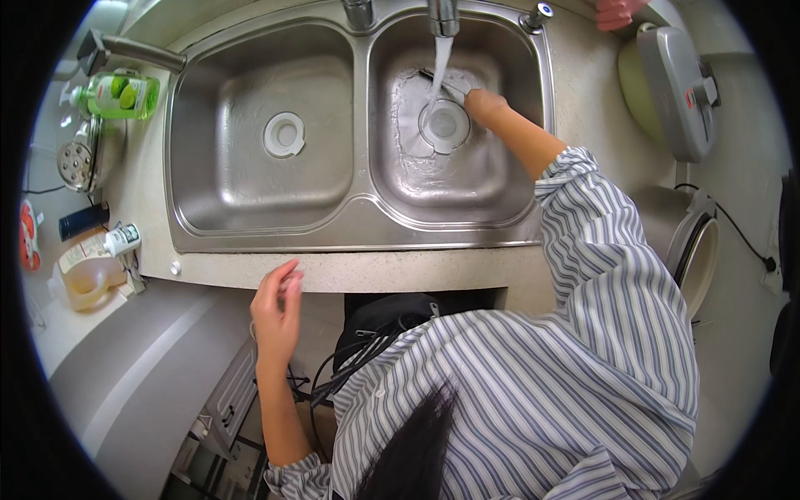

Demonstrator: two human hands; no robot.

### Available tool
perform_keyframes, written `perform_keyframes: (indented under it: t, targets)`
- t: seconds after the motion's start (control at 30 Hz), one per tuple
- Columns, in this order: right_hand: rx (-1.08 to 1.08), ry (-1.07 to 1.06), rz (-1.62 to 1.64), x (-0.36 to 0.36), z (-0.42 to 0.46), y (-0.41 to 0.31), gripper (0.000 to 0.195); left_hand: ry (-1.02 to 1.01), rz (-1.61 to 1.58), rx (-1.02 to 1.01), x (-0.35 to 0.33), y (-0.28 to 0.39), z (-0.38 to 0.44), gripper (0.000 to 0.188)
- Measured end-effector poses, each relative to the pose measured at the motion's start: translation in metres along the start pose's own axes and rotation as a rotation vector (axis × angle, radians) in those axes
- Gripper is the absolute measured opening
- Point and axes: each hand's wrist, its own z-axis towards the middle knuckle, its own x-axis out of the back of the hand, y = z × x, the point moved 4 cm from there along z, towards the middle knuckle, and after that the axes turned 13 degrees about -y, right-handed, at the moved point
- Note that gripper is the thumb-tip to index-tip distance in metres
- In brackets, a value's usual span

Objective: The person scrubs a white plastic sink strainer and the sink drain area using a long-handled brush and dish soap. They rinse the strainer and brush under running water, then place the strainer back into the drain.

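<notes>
In the right basin (400, 200) of a stainless steel double sink, my right hand (486, 107) grips a slim utensil (457, 94), apparently metal with a dark far end. Its exact kind is hard to tell. Water (441, 62) runs from the faucet (444, 19) across the utensil and spreads over the basin floor. Just below my hand is the drain strainer (444, 125). My left hand (278, 306) hovers by the counter's front edge, holding nothing, its fingers loosely bent and apart.
The left basin (237, 187) has its own drain strainer (285, 134). A green soap bottle (128, 95) and a jug of amber liquid (94, 269) stand to the left. On the right are a lidded grey-and-green container (675, 94) and a pot-like appliance (672, 225). Pink gloves (615, 14) lie behind.
</notes>
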Motion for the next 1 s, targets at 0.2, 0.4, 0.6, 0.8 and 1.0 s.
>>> perform_keyframes:
  t: [0.2,0.4,0.6,0.8,1.0]
  targets:
    - [-0.155,-0.315,0.732,0.065,-0.122,-0.042,0.042,-0.354,-0.362,0.195,-0.099,0.055,0.113,0.024]
    - [-0.072,0.220,0.882,0.050,-0.223,-0.042,0.041,-0.580,-0.610,0.628,-0.251,-0.005,0.239,0.026]
    - [-0.158,0.332,1.257,0.050,-0.292,-0.033,0.036,-0.343,-0.643,0.696,-0.296,-0.020,0.279,0.028]
    - [-0.250,0.396,1.319,0.041,-0.315,-0.024,0.032,-0.120,-0.893,0.583,-0.278,-0.009,0.274,0.025]
    - [-0.283,0.468,1.333,0.022,-0.328,-0.028,0.030,-0.055,-0.178,0.012,-0.154,0.030,0.265,0.027]
